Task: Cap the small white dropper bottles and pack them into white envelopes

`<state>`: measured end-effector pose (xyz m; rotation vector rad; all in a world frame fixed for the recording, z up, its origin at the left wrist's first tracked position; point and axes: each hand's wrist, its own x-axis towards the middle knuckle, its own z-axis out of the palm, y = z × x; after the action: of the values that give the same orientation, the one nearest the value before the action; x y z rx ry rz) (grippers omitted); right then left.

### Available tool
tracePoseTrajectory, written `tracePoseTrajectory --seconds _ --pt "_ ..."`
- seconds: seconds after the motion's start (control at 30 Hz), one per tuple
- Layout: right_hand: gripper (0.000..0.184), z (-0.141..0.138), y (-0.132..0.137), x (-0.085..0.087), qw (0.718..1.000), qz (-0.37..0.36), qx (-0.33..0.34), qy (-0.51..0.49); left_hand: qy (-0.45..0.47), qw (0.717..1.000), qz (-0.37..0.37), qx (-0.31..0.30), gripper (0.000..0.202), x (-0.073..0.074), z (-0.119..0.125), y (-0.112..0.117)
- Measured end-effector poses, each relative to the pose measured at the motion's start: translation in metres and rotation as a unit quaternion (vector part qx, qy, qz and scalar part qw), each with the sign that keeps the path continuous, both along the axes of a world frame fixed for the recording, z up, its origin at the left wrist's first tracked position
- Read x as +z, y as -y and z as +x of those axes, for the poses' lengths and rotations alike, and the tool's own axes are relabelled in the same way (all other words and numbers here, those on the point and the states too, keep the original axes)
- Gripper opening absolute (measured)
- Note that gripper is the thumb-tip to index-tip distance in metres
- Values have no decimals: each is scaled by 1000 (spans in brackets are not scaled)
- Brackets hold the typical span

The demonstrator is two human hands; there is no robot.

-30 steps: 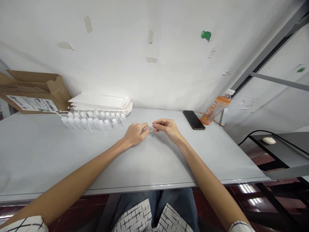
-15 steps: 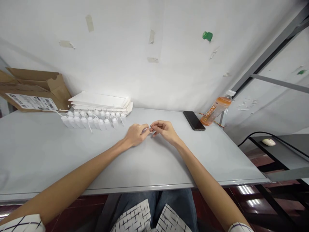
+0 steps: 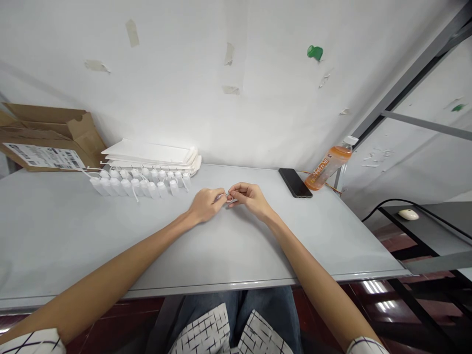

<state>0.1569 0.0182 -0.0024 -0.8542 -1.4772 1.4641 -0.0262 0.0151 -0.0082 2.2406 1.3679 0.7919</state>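
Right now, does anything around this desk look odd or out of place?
Mainly the wall: a green plastic blob is stuck high up, apart from everything else, and torn scraps of old tape cling there holding nothing. The small white bottles on the table sit in a tidy row, so they don't stand out.

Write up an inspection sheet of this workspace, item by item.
surface: grey table, flat and pale.
job's things: small white loop, material unclear; row of white bottle-shaped pieces with strings along the far edge.
grips: left hand and right hand both pinch the loop.
clutter: white sheets, phone, orange bottle.
cables: black cable by the mouse; thin orange wire behind the bottle.
surroundings: taped white wall, cardboard box, metal frame.
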Motion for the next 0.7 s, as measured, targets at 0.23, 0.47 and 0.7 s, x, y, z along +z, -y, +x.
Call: tracePoseTrajectory --seconds 0.23,0.47,0.7 --pt "37 0 1 2 1000 0 0 -3 -8 1000 3 3 31 0 0 0" --pt "35 1 0 2 1000 1 7 -5 -18 1000 0 4 32 0 0 -1" --pt "32 3 -1 1 1000 1 3 -7 -25 1000 -2 3 32 1 0 0"
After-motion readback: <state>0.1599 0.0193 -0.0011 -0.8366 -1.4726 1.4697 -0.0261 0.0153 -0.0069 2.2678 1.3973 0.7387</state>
